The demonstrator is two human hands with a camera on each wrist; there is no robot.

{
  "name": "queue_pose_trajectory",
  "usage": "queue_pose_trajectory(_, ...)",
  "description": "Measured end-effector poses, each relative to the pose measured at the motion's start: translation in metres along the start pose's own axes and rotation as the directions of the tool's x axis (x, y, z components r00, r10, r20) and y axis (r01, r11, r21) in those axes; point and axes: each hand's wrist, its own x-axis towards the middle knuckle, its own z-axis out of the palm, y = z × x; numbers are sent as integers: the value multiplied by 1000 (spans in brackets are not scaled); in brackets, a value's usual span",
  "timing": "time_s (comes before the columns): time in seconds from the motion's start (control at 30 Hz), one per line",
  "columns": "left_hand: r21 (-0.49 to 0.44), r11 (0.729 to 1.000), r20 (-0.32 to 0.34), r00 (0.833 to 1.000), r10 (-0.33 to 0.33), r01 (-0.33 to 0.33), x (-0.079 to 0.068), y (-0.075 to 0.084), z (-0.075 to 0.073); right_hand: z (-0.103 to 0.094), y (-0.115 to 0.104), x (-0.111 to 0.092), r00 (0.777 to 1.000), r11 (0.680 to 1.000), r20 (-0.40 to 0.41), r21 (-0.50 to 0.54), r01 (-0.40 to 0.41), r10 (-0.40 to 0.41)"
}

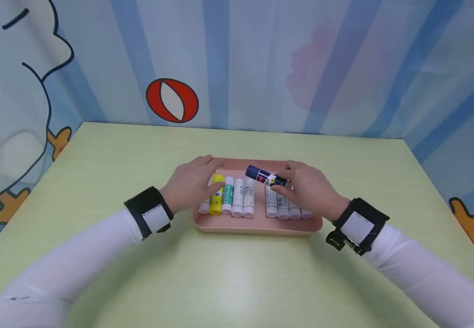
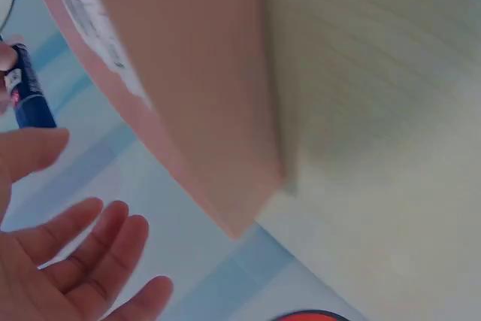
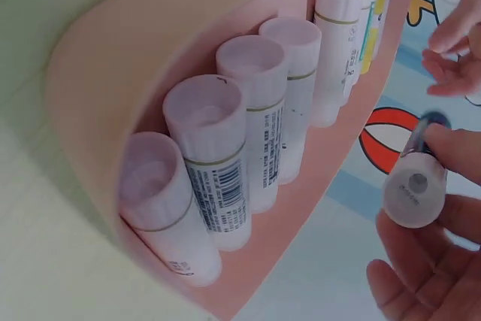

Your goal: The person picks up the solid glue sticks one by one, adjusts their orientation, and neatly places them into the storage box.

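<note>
My right hand [image 1: 312,189] pinches a dark blue glue stick [image 1: 258,173] between thumb and fingers, tilted above the pink tray [image 1: 257,228]. In the right wrist view, the pale round base of this glue stick [image 3: 414,193] faces the camera. My left hand [image 1: 189,182] hovers at the tray's left end, its fingers spread and holding nothing. Inside the tray stands a row of glue sticks: a yellow one [image 1: 216,200], one with a green label [image 1: 228,193] and several white ones [image 1: 238,198]. A gap divides the row near its middle. My left hand partly hides the leftmost stick.
The tray sits on a pale yellow-green table [image 1: 237,278]. Behind the table rises a blue striped backdrop [image 1: 245,59] with a printed red and white ball [image 1: 172,100]. Black straps with cameras [image 1: 148,212] circle both wrists.
</note>
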Motion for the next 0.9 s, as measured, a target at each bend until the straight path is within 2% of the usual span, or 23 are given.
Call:
queue_pose_trajectory(0.1, -45, 993, 21, 994, -109, 109, 0, -16, 1, -3, 3, 0, 994, 991, -3, 76, -112, 112)
queue_pose_trajectory(0.2, -152, 961, 99, 971, -220, 233, 2, -30, 5, -4, 5, 0, 987, 978, -15, 140, -158, 162)
queue_pose_trajectory(0.3, -262, 899, 217, 930, -298, 350, 4, -41, 9, -4, 6, 1, 979, 960, 3, 193, -202, 205)
queue_pose_trajectory(0.4, -354, 832, 320, 891, -322, 428, 5, -47, 11, -2, 4, 2, 964, 934, 49, 237, -267, 263)
queue_pose_trajectory(0.47, -403, 794, 361, 876, -319, 456, 5, -48, 13, -1, 3, 2, 954, 921, 76, 246, -301, 291)
queue_pose_trajectory(0.57, -461, 757, 374, 875, -308, 463, 5, -48, 15, 2, 0, 3, 942, 912, 107, 239, -334, 317)
queue_pose_trajectory(0.77, -487, 734, 369, 873, -318, 473, 5, -47, 17, 8, -7, 7, 929, 902, 147, 226, -367, 341)
queue_pose_trajectory(0.9, -495, 722, 375, 868, -324, 483, 6, -47, 18, 12, -11, 10, 935, 923, 141, 169, -347, 325)
